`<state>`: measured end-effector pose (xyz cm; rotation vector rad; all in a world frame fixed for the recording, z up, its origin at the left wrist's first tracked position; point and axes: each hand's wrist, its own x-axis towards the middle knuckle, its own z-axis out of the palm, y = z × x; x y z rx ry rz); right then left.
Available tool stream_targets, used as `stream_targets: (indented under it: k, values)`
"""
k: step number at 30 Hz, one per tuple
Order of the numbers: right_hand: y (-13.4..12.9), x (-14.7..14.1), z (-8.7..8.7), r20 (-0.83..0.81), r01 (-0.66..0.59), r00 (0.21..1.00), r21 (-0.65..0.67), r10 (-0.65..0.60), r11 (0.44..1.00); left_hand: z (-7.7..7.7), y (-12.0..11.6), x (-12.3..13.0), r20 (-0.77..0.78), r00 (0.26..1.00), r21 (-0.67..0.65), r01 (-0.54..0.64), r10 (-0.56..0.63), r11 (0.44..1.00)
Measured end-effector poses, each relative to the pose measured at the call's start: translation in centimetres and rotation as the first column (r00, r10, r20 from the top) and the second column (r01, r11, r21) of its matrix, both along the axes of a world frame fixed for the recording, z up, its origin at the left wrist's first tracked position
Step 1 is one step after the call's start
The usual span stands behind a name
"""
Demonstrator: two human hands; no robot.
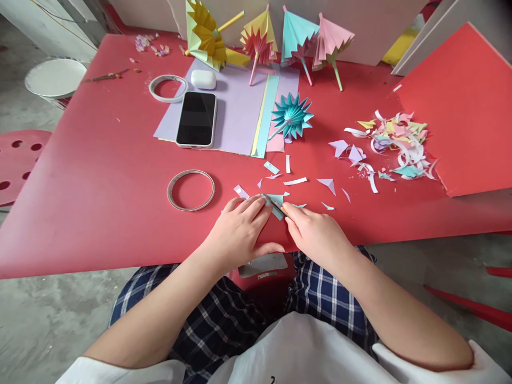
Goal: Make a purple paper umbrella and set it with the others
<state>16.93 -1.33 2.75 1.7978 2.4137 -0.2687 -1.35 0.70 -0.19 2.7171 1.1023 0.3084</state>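
My left hand (244, 226) lies palm down near the table's front edge. Its fingers are stretched out, pressing on a light blue paper piece (277, 199) that is partly hidden beneath them. From the right, my right hand (314, 229) is closed around what looks like a utility knife (276, 205), with a thin dark blade and a bit of orange showing. The blade lies across the light blue paper, its tip close to my left fingertips. Around both hands are scattered white strips (295, 181) and small lilac scraps (327, 185).
Several paper umbrellas (298, 40) stand at the back, and a small blue one (291, 117) is nearer. A phone (197, 120) and white case (204, 79) rest on coloured sheets (240, 122). Tape rolls (191, 206) lie left, a scrap pile (400, 141) right, beside a red board (468, 117).
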Motion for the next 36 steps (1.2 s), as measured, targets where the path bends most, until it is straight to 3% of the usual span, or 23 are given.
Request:
stream_targets:
  k: [9, 17, 36]
  values:
    - [-0.26, 0.08, -0.04, 0.021, -0.007, 1.0, 0.004, 0.006, 1.0, 0.29, 0.08, -0.01, -0.014, 1.0, -0.032, -0.007, 0.007, 0.999]
    - [0.09, 0.44, -0.32, -0.106, 0.009, 0.994, 0.015, -0.008, 1.0, 0.21, 0.1, -0.05, 0.006, 1.0, -0.019, 0.009, -0.009, 1.0]
    - [-0.09, 0.16, -0.39, -0.051, 0.0, 0.999, 0.015, 0.001, 1.0, -0.18, -0.02, 0.1, -0.025, 1.0, 0.002, -0.015, 0.015, 1.0]
